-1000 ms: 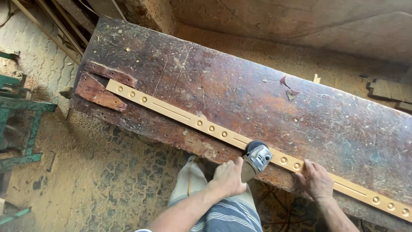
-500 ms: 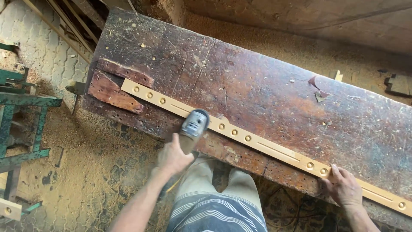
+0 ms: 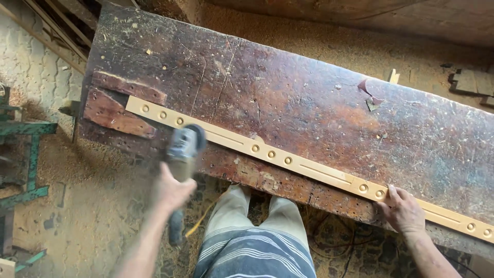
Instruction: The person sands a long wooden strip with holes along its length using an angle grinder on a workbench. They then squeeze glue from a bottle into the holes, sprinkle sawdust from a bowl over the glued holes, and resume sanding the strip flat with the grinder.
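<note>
Sander sits right on the near-left stretch of the long pale wooden strip, blurred with motion — its grey round head covers the strip just past the first 3 holes. Left hand is wrapped tight around the tool's body, fingers closed on it, forearm running down toward the bottom edge. Over on the other side, the right hand presses flat on the strip, fingers spread and open, palm over the bench edge just beside a pair of holes. That strip runs diagonally along the front edge of the dark, scarred workbench, dotted with round holes and 2 long slots. Its far-left end butts against 2 reddish wood blocks lying on the bench top — whether they are fixed there, I cannot tell. Sawdust covers the floor, and a green metal frame stands at the left edge. Striped shorts and pale trousers show below.
</note>
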